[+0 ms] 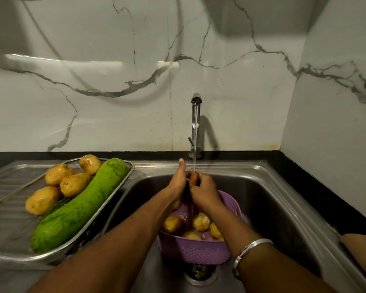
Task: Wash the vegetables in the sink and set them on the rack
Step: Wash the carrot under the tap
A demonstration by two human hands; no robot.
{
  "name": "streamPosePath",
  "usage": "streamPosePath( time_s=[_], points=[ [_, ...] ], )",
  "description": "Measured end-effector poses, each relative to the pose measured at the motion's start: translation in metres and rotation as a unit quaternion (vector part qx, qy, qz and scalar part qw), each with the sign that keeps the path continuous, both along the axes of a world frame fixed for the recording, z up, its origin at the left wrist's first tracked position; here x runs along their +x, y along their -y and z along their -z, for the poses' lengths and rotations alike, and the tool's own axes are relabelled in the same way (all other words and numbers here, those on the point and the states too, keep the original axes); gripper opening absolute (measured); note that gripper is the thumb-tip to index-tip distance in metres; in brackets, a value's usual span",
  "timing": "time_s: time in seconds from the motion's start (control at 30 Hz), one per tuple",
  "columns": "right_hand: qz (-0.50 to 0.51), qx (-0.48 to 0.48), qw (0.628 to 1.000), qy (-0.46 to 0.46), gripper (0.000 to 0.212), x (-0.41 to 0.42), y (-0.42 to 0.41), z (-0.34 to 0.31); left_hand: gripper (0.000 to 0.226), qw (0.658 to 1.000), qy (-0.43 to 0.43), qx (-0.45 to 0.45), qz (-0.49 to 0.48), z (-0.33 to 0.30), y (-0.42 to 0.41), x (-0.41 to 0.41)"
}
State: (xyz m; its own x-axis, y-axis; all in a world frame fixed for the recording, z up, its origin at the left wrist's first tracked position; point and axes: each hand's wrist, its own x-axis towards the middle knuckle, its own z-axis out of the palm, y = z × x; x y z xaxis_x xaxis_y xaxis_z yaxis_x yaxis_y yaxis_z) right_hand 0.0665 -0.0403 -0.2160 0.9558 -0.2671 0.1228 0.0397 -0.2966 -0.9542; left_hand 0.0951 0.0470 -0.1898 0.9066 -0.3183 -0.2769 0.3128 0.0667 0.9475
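Running from the tap (196,111) in the head view, a thin stream of water (195,149) is falling onto a small orange carrot (194,178) held over the steel sink (268,199); the right hand (201,192) is curling its fingers round the carrot from the right, while the left hand (178,185) is pressing against it from the left, its fingers partly curled about it and the thumb pointing up; a silver bangle (248,249) is sitting on the right wrist; directly below the hands a purple basket (195,251) is standing in the sink above the drain (200,273), holding several wet potatoes (201,222); to the left, on the draining board, a steel rack (89,224) is carrying a long green gourd (80,205) lying diagonally, with four washed potatoes (75,185) just beside it, touching one another; a white marble wall (114,102) is rising behind the black counter edge.
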Motion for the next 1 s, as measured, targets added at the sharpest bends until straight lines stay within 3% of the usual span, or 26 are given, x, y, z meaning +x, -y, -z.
streamPosePath(
  time_s=[0.27, 0.63, 0.73, 0.9, 1.0],
  points=[
    [0.04, -0.031, 0.998, -0.04, 0.016, 0.004, 0.005, 0.006, 0.081, 0.999, -0.03, -0.014, -0.01, 0.011, 0.004, 0.001],
    [0.051, -0.063, 0.995, -0.055, 0.007, 0.001, 0.006, 0.004, 0.077, 0.997, -0.061, -0.032, -0.031, 0.014, 0.01, 0.004],
    [0.025, -0.071, 0.995, -0.066, 0.016, -0.002, 0.005, 0.0, 0.076, 0.996, -0.068, -0.045, -0.032, 0.014, 0.01, 0.003],
    [-0.098, -0.13, 0.981, -0.11, 0.049, -0.001, -0.006, 0.003, 0.068, 0.992, -0.08, -0.08, -0.046, 0.009, 0.005, 0.002],
    [-0.043, -0.157, 0.983, -0.08, 0.039, -0.001, -0.006, 0.003, 0.058, 0.991, -0.089, -0.095, -0.033, 0.008, 0.005, 0.001]
  ],
)
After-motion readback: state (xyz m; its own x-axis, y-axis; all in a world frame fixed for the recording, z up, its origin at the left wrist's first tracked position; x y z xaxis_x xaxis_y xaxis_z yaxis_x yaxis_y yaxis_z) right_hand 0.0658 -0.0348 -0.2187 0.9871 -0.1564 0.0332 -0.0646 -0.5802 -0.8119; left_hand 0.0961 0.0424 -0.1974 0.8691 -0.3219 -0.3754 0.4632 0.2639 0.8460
